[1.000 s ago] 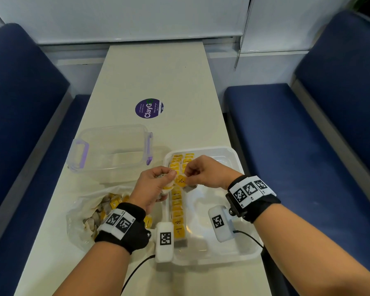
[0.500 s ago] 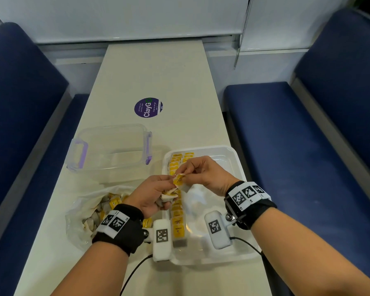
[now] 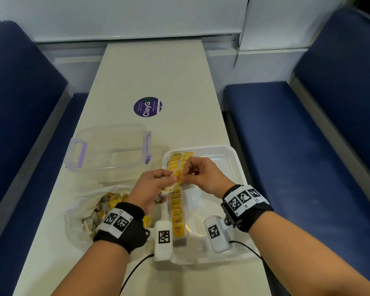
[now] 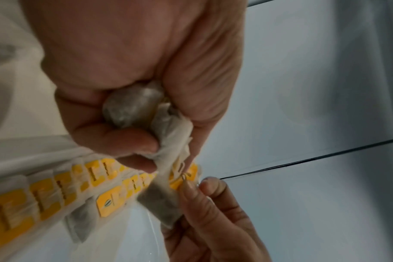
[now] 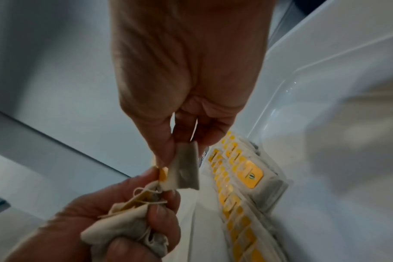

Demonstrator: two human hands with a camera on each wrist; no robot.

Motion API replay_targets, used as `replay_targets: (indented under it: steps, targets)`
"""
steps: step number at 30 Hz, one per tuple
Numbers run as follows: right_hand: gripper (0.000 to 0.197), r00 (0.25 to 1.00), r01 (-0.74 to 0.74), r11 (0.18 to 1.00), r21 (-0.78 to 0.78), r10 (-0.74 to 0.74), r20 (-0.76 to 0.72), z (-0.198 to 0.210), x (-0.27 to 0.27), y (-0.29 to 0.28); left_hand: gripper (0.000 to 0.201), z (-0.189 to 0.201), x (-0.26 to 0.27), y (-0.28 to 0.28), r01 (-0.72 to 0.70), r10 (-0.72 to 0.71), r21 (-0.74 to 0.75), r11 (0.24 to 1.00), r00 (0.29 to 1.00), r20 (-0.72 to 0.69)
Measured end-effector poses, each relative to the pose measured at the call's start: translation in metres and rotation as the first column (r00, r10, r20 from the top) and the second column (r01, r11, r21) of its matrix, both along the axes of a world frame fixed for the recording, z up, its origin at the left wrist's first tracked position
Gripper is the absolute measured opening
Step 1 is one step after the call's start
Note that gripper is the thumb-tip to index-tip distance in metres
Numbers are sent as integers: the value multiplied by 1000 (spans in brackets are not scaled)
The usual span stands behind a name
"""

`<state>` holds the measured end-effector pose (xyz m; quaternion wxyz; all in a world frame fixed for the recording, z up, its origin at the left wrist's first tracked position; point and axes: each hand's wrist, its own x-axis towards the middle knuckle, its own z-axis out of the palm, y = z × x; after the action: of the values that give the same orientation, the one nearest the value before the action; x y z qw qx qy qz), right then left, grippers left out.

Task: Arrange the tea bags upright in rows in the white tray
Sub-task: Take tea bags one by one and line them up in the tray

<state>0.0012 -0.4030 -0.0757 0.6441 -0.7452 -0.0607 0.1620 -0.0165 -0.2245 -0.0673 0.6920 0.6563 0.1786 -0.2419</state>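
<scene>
Paper and yellow tag are what the right hand (image 5: pixel 186 74) pinches: one tea bag (image 5: pixel 186 170) caught between thumb and fingertips (image 5: pixel 164 150), hanging just under them with its yellow tag (image 3: pixel 178 174) turned toward the other hand. Touching it from the left, the left hand (image 3: pixel 153 188) is curled round a small bunch of tea bags (image 5: pixel 123 223), their loose strings and a tag poking out between thumb and forefinger; in the left wrist view the crumpled bunch fills the fist while the single bag dangles between the two hands. Both hands hover together above the left part of the white tray (image 3: pixel 236 165), over the rows already there. Below them a long row of upright tea bags (image 3: pixel 176 210) runs along the tray's left wall from near edge to far, and a shorter second row (image 3: pixel 187 155) stands beside it at the far end; the right part of the tray's floor is bare. Left of the tray, on the pale table (image 3: pixel 154 71), lies a clear plastic bag (image 3: pixel 81 214) with more loose tea bags inside, partly hidden by the left wrist. Beyond that bag sits a clear container with purple clips (image 3: pixel 109 146), and farther along the table a round purple sticker (image 3: pixel 148 107). Blue bench seats (image 3: pixel 286 129) flank the table on both sides
</scene>
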Motion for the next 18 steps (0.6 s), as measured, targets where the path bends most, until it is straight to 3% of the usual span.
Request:
replay_targets:
  steps: [3, 8, 10, 18]
  targets:
    - [22, 998, -56, 990, -128, 57, 9, 1, 3, -2, 10, 0, 1, -3, -19, 19, 10, 1000, 1000, 12]
    - [24, 984, 154, 920, -360, -176, -29, -21, 13, -11, 10, -2, 3, -2, -111, 111, -23, 994, 994, -5]
    - [24, 975, 156, 890, -429, -209, -78, -32, 12, -13, 10, -3, 3, -1, -121, 121, -24, 992, 993, -8]
    - [20, 980, 89, 869, -487, -164, -115, -47, 11, 2, 9, -6, 1, 4, -116, 116, -13, 993, 993, -16]
